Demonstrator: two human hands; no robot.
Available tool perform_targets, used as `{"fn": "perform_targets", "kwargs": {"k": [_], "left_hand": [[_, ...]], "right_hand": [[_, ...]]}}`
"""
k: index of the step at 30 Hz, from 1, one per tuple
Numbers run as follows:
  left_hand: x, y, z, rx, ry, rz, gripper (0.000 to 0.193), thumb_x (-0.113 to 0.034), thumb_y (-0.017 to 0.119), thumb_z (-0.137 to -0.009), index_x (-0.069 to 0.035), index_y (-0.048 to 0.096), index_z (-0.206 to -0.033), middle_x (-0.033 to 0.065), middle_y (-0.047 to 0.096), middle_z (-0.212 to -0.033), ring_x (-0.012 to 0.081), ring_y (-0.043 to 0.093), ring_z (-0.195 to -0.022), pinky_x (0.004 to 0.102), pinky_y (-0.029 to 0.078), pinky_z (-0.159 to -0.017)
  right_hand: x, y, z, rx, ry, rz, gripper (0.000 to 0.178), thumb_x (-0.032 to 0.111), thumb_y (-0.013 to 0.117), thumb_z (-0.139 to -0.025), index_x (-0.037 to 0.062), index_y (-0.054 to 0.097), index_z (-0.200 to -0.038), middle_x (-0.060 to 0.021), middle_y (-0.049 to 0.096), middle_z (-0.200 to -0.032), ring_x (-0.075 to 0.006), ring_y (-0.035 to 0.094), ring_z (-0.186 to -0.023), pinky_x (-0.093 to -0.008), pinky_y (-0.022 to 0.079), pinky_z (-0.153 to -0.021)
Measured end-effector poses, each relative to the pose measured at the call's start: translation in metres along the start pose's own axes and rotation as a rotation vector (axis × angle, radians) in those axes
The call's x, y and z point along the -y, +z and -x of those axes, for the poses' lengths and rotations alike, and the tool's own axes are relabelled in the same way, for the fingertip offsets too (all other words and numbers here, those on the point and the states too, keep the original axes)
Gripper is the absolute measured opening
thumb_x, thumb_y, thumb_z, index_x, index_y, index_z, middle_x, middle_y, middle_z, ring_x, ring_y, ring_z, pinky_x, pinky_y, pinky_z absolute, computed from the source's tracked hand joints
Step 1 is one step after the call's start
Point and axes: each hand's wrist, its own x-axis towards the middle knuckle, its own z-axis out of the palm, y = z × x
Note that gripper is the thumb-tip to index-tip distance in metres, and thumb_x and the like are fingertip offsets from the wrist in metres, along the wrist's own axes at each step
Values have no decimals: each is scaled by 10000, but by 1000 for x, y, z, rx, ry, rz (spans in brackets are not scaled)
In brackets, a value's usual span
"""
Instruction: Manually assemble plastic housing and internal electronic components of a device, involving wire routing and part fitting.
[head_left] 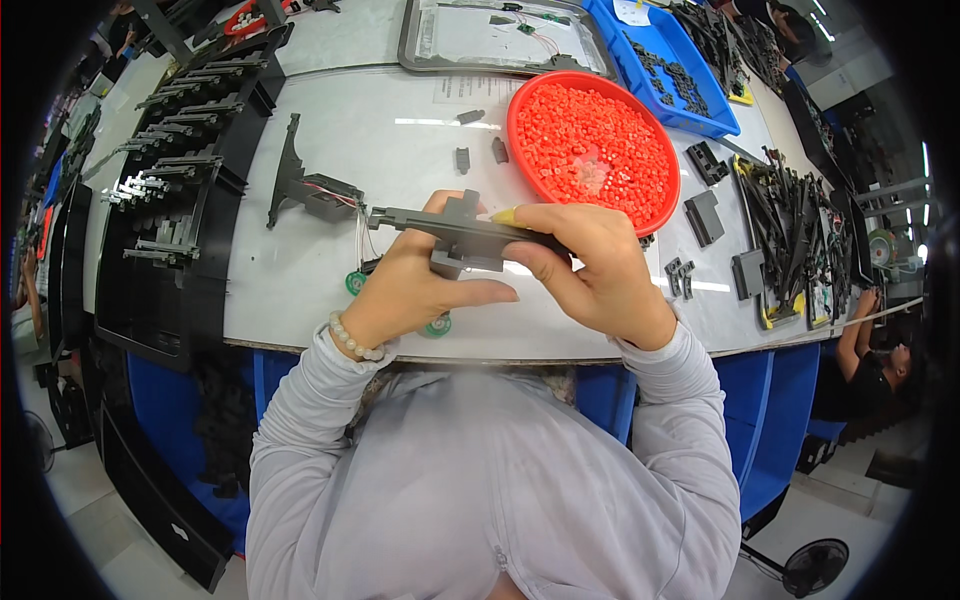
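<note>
Both my hands hold a dark grey plastic bracket (462,226) above the near part of the table, its long bar running sideways. My left hand (405,290) grips its left part from below, thumb stretched along the near side. From the right, my right hand (605,265) pinches the bar between thumb and forefinger; something yellow covers the forefinger's tip. A similar dark assembly (318,192) with thin wires lies to the left of my hands. Beside my left hand are a green round disc (356,282) and another green disc (437,325), partly covered.
A red tray (514,135) full of small orange-red pieces stands beyond my right hand. Behind it are a blue bin (712,124) and a grey tray (405,42). Black racks (222,205) with parts line the left. Dark blocks (704,218) and piled parts (785,235) lie right.
</note>
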Motion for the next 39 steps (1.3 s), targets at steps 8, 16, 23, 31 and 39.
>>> {"fn": "perform_targets", "kwargs": {"k": [8, 16, 23, 31, 39], "left_hand": [[-10, 11, -3, -106, -100, -17, 453, -202, 805, -657, -26, 547, -985, 36, 532, -875, 133, 530, -785, 259, 432, -689], [3, 5, -15, -78, -46, -88, 400, -158, 754, -712, -16, 527, -1010, 18, 536, -820, 114, 526, -749, 251, 444, -672], [26, -28, -37, -203, -196, -161, 348, -192, 736, -755, 9, 545, -966, 36, 607, -792, 100, 542, -649, 250, 454, -578], [42, -98, -56, -243, -233, -463, 294, -251, 686, -792, 34, 622, -812, 8, 609, -688, 62, 508, -591, 235, 415, -541], [36, -126, -70, -322, -328, -707, 417, -366, 734, -726, 34, 612, -732, 31, 590, -624, 74, 517, -547, 239, 404, -497]], "right_hand": [[3, 7, -2, -4, -40, 5, 209, -5, 665, -729, -16, 618, -933, -124, 641, -768, -226, 609, -598, -285, 458, -529], [-10, 13, -11, -86, -18, -41, 201, 122, 662, -770, 32, 611, -942, -117, 596, -667, -263, 574, -551, -329, 435, -503], [-22, -21, -1, 63, 357, -157, 344, 89, 597, -843, 7, 542, -1173, -99, 647, -880, -144, 610, -736, -270, 460, -646], [-68, -76, 93, -171, 655, 72, 227, 51, 615, -831, -17, 617, -1047, -52, 645, -792, -95, 583, -689, -225, 470, -640], [-66, -102, 119, -213, 861, 210, 196, 54, 645, -800, -29, 643, -978, -69, 659, -787, -102, 586, -674, -229, 470, -634]]}}
